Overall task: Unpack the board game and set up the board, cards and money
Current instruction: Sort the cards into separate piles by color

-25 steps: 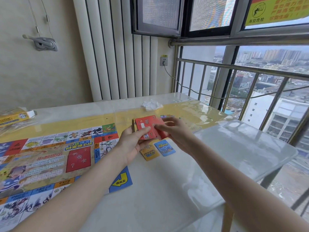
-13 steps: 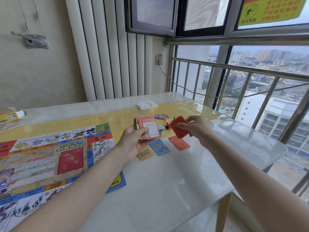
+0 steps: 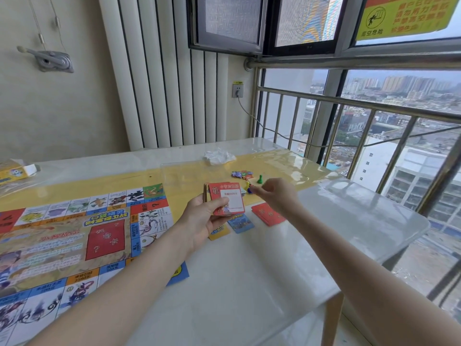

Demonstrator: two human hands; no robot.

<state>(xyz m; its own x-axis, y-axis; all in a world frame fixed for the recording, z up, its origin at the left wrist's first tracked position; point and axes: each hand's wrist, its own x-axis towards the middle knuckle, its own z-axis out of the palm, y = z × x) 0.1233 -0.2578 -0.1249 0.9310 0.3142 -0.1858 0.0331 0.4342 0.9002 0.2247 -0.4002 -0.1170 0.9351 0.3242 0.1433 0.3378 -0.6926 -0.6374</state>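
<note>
Half a second ago our right hand (image 3: 275, 193) pinched a red card in the air; now that card is gone from it and the red pile (image 3: 268, 214) on the bench (image 3: 249, 283) lies just under our wrist. We cannot tell whether the loosely curled fingers, raised beside the card stack, pinch anything. Our left hand (image 3: 203, 221) holds the card stack (image 3: 225, 199) as before, thumb across the front, a red-bordered card facing us. Below it lie a blue card (image 3: 241, 223) and a yellow card (image 3: 219, 232), side by side, near the red pile. The game board (image 3: 74, 240) is spread flat at the left. Beyond our hands a green pawn (image 3: 260, 179) stands near small colourful pieces (image 3: 242, 174), with crumpled wrapping (image 3: 218, 156) farther back. A yellow box (image 3: 15, 169) lies at the far left edge. Behind the bench we see a white ribbed radiator (image 3: 169, 96), and a railed window (image 3: 374, 136) on the right looks over a city.
</note>
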